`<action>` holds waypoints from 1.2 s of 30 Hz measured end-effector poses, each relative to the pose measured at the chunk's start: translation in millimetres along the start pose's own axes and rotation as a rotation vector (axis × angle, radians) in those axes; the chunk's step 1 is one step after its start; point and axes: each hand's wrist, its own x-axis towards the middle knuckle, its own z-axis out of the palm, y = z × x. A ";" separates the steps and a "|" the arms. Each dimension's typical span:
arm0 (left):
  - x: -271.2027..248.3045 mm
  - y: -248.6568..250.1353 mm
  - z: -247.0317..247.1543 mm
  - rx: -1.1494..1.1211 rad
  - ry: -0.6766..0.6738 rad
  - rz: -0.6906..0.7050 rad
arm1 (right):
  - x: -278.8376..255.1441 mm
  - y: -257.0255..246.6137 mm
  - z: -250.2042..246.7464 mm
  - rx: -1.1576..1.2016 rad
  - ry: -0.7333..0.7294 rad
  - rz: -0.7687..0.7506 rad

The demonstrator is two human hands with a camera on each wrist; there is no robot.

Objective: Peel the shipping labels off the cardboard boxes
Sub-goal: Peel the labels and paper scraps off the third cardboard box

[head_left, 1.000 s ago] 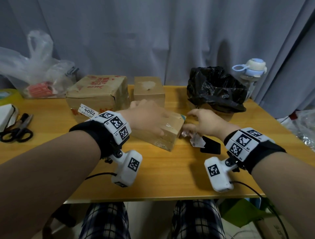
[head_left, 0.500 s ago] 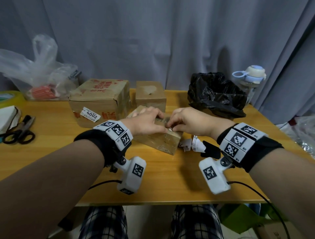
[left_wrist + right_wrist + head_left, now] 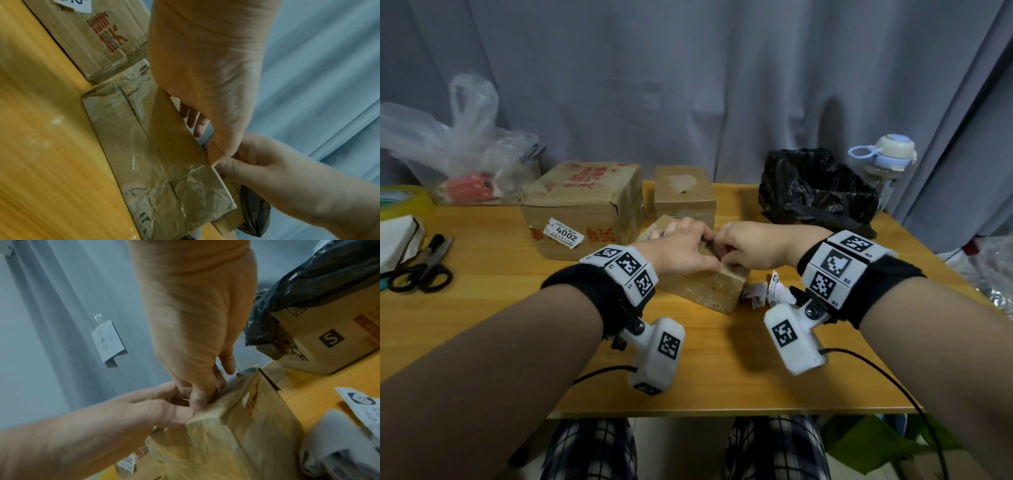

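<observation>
A small taped cardboard box lies at the table's middle, turned at an angle. My left hand grips it from above, thumb on the front edge and fingers over the top. My right hand meets it there; its thumb and curled fingers pinch at the box's top near the front corner, and what they pinch is hidden. Behind stands a large box with a white "4002" label, and a smaller bare box. Peeled labels lie right of the small box.
A box lined with a black bag stands at the back right beside a bottle. Scissors, a tape roll and a plastic bag fill the left side. Bare table lies in front.
My right hand left the peeled labels on the table and moved left onto the small box's top. My left hand shifted its hold toward the front edge.
</observation>
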 end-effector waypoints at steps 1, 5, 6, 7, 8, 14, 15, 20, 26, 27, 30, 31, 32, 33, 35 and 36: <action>0.0 -0.1 -0.3 -0.002 -0.007 0.002 | -1.3 0.4 2.1 0.008 0.001 -0.002; -1.8 1.2 -2.0 0.019 -0.014 0.017 | -7.5 4.0 12.2 0.116 0.086 0.033; -2.5 1.5 -1.5 0.021 -0.010 0.018 | -8.4 4.0 14.9 0.142 0.107 0.034; -3.2 1.7 -0.8 0.019 -0.006 0.019 | -9.1 4.8 18.2 0.169 0.136 0.026; -3.7 1.7 0.4 0.015 -0.002 0.017 | -10.1 5.7 22.1 0.189 0.177 0.010; -4.0 1.3 1.3 0.010 0.019 0.002 | -21.0 12.7 28.9 0.340 0.290 -0.054; -4.3 0.5 0.7 -0.001 0.022 0.005 | -21.0 12.9 26.8 0.305 0.267 -0.052; -6.3 -3.6 -0.5 -0.068 0.022 0.016 | -17.5 10.5 18.7 0.228 0.280 -0.071; -3.2 4.4 -0.3 0.003 -0.016 -0.021 | -11.3 9.2 27.8 0.107 0.296 -0.083; -2.9 4.9 -0.5 0.015 -0.027 -0.020 | -12.1 10.4 30.8 0.147 0.327 -0.083; -1.2 6.5 -1.9 0.045 -0.046 -0.022 | -14.9 14.4 40.2 0.266 0.455 -0.039; -0.5 6.9 -2.0 0.049 -0.049 -0.024 | -15.0 15.1 43.4 0.295 0.487 -0.018; -0.3 6.9 -1.8 0.050 -0.048 -0.024 | -14.7 15.2 46.3 0.317 0.506 0.000; -0.2 7.0 -1.7 0.050 -0.046 -0.023 | -13.8 15.2 48.7 0.333 0.515 0.007; -0.6 7.1 -1.1 0.052 -0.044 -0.026 | -13.1 15.5 52.6 0.364 0.522 -0.005; -0.4 7.2 -0.7 0.056 -0.045 -0.028 | -13.1 15.6 53.9 0.378 0.533 -0.015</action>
